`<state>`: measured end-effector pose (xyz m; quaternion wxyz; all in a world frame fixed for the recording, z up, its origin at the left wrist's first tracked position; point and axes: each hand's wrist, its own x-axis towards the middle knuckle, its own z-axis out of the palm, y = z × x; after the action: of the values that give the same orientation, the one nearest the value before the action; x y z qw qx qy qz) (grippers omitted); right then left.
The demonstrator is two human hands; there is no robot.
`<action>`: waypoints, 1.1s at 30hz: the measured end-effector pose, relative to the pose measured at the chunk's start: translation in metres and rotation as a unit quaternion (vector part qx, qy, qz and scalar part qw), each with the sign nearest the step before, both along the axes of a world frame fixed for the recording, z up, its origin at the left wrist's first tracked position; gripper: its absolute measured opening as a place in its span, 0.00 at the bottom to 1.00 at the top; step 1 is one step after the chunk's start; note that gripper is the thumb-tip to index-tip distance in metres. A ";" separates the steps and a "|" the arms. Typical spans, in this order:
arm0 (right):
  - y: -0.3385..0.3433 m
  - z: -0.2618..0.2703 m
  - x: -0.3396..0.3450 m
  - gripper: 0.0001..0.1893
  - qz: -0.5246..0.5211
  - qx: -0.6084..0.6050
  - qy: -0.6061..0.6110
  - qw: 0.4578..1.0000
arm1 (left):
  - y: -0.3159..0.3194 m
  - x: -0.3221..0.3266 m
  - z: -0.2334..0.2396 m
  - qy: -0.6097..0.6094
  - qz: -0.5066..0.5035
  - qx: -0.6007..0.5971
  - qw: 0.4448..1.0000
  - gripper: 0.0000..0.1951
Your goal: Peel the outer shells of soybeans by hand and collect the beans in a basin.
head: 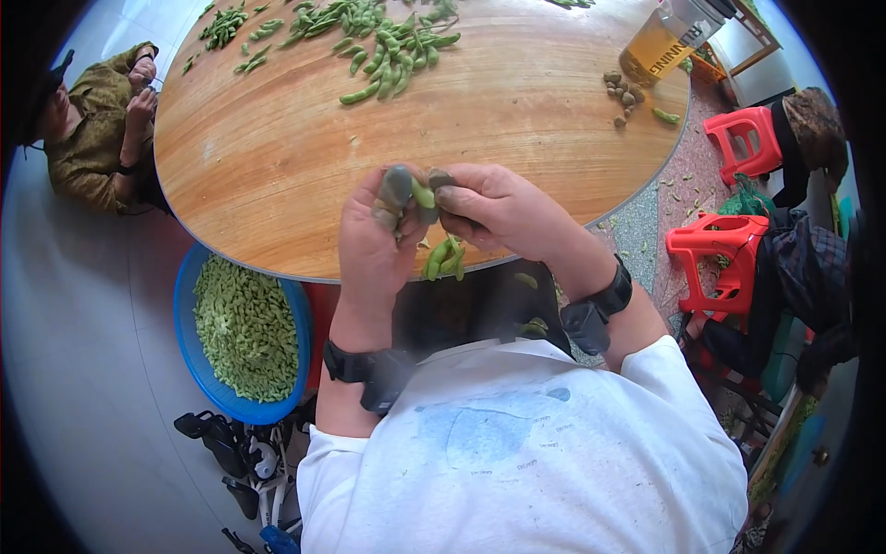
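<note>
Both hands meet above the near edge of the round wooden table (415, 145). My left hand (374, 232) holds a green soybean pod (423, 194) between its thumb and fingers. Grey coverings wrap that thumb and at least one finger. My right hand (500, 202) pinches at the right side of the same pod, with dark material at its thumb and fingertip; the exact contact is partly hidden. Just below the hands, a few more pods (443, 259) lie at the table's rim. Farther back on the tabletop spreads a pile of soybean pods (391, 55).
A blue basket (181, 311) of shelled green beans stands at left, above a small bicycle (266, 478). A person (104, 131) sits beyond it. A bottle of amber liquid (657, 52) and small brown lumps (626, 97) are at back right. Red stools (716, 260) stand right.
</note>
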<state>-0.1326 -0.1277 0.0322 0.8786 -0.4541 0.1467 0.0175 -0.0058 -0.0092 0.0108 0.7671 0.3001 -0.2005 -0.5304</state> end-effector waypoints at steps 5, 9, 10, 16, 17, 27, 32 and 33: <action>0.007 -0.010 0.012 0.11 -0.153 -0.426 -0.019 0.891 | -0.003 -0.004 -0.008 -0.172 0.135 0.102 0.971 0.09; 0.000 -0.012 0.018 0.11 -0.073 -0.262 0.008 0.962 | 0.001 0.002 -0.011 -0.057 0.124 0.075 0.988 0.14; -0.003 -0.011 0.021 0.11 -0.037 -0.239 -0.002 0.970 | 0.001 0.004 -0.012 -0.034 0.157 0.091 0.983 0.17; -0.057 -0.007 0.118 0.10 -0.100 -0.762 0.012 0.640 | 0.013 0.026 -0.017 -0.050 0.130 0.079 0.987 0.21; -0.067 -0.015 0.133 0.12 -0.093 -0.795 0.067 0.596 | 0.010 0.027 -0.018 -0.075 0.095 0.081 0.989 0.21; -0.064 -0.018 0.079 0.10 -0.084 -0.782 0.072 0.613 | 0.020 0.015 0.004 -0.300 -0.030 0.149 0.942 0.17; -0.039 -0.015 0.062 0.13 -0.077 -0.787 0.109 0.602 | 0.014 0.014 0.007 -0.358 0.096 0.169 0.913 0.15; -0.038 -0.015 0.065 0.13 -0.081 -0.786 0.111 0.602 | 0.008 0.017 0.004 -0.360 0.093 0.168 0.913 0.15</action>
<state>-0.0678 -0.1657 0.0172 0.1571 -0.9506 0.2364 -0.1254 0.0107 -0.0012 0.0149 0.6273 0.6121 -0.3424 -0.3386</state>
